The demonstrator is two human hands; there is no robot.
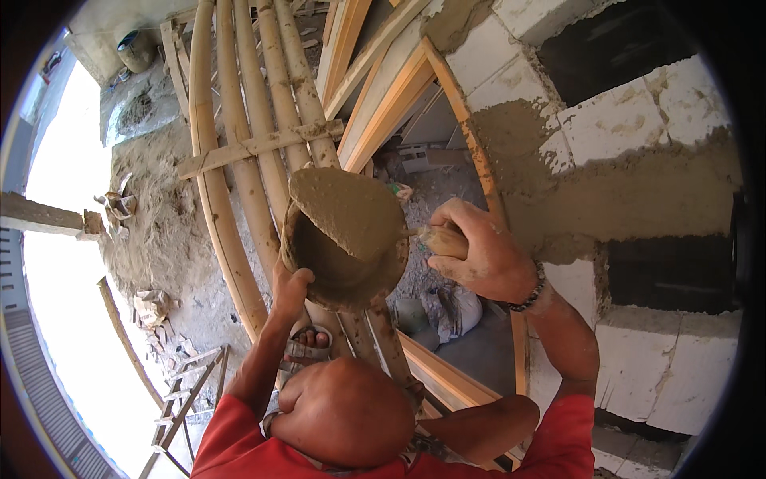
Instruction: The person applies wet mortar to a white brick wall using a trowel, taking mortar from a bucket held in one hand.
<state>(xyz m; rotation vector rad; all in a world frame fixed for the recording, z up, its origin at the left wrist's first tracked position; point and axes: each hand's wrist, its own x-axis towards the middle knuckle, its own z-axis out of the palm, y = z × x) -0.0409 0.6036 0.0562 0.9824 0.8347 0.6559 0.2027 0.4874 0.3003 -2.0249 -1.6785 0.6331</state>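
Knees (345,411) bend behind the bucket (347,294) pinched by the left hand (290,287); right hand (485,254) grips the trowel (355,214). Mortar (512,129) coats part of the white blockwork (610,121), which looks unfinished

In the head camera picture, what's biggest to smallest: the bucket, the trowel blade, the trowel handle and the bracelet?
Largest: bucket and trowel blade, too close to rank because the blade covers part of the bucket.
Next: trowel handle, partly hidden by fingers.
Smallest: the thin bracelet.
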